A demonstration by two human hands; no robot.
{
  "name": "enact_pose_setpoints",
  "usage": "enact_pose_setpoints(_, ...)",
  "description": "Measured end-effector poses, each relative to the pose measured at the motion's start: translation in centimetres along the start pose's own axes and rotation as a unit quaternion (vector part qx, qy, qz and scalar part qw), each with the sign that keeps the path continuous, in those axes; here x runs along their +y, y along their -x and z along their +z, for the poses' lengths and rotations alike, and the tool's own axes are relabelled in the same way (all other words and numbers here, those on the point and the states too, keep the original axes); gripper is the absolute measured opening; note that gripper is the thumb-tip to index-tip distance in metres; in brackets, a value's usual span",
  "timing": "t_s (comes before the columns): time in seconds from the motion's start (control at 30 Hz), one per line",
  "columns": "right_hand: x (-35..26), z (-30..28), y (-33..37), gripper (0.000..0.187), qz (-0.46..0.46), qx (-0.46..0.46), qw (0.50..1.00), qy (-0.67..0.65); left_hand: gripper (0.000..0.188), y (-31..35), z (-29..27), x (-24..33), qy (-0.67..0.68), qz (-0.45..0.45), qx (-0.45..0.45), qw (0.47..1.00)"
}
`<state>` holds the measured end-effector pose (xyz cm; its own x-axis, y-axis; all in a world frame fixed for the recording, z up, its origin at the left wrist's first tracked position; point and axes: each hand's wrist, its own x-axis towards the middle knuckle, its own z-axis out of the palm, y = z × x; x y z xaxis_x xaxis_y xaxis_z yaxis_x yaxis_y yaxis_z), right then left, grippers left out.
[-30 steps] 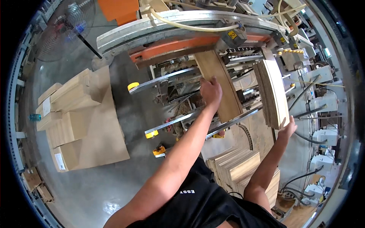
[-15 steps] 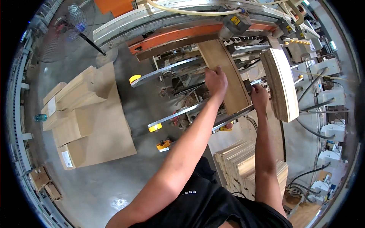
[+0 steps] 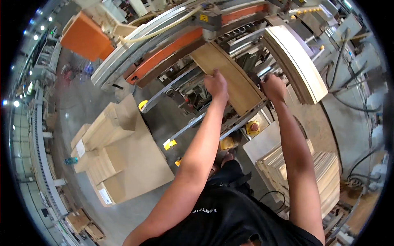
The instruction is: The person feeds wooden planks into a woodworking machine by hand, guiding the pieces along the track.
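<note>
A flat brown wooden panel point(image 3: 230, 71) lies across the metal rails of a machine, its far end close to the orange beam. My left hand point(image 3: 216, 86) grips the panel's left edge, thumb over the top face and fingers curled around the side. Beside the panel's right edge my right hand point(image 3: 273, 88) is closed next to a small dark block point(image 3: 254, 78); what its fingers hold is hidden. Just past that hand stands a stack of curved wooden boards point(image 3: 297, 61), pale on the outer face and darker at the sides.
An orange beam point(image 3: 172, 43) and a grey machine head point(image 3: 210, 24) span the far side. Metal rails with yellow ends point(image 3: 169, 144) jut left. Stacked boards on brown sheeting point(image 3: 143, 164) lie at left. More thin boards point(image 3: 324, 172) and a yellow box with a red button point(image 3: 254, 127) are at right.
The whole view has turned and shifted, so the machine and stacks appear in new places. Both hands keep about the same positions at the panel.
</note>
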<state>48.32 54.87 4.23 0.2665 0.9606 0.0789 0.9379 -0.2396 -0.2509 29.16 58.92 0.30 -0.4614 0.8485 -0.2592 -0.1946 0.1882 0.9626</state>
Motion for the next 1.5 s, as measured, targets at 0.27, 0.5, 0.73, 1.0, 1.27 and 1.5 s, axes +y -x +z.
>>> enact_pose_setpoints(0.27, -0.5, -0.5, 0.2, 0.026, 0.006, -0.041, 0.999, 0.002, 0.037, 0.7, -2.0, 1.3, 0.106, -0.032, -0.079, 0.991)
enact_pose_setpoints(0.5, 0.0, -0.2, -0.1, 0.026, 0.016, -0.028, 0.999, -0.036, 0.029, 0.7, -6.4, 3.0, -0.200, 0.120, -0.159, 0.959)
enact_pose_setpoints(0.73, -0.4, -0.6, 0.0, 0.026, 0.015, -0.021, 0.999, -0.035, 0.051, 1.0, -7.0, 4.0, -0.514, 0.521, -0.126, 0.669)
enact_pose_setpoints(1.0, -0.7, -1.0, 0.2, 0.026, 0.013, -0.044, 0.998, -0.032, 0.063, 1.2, -8.6, 5.9, -0.517, 0.529, -0.227, 0.634)
enact_pose_setpoints(1.27, -0.5, -1.7, 0.3, 0.031, 0.024, -0.045, 0.999, -0.019, 0.031, 7.9, -7.0, 14.1, -0.245, 0.487, -0.218, 0.809)
enact_pose_setpoints(1.5, -0.6, -1.2, 0.3, 0.032, 0.014, -0.038, 0.999, -0.020, 0.034, 9.5, -8.8, 11.9, 0.138, 0.135, -0.196, 0.962)
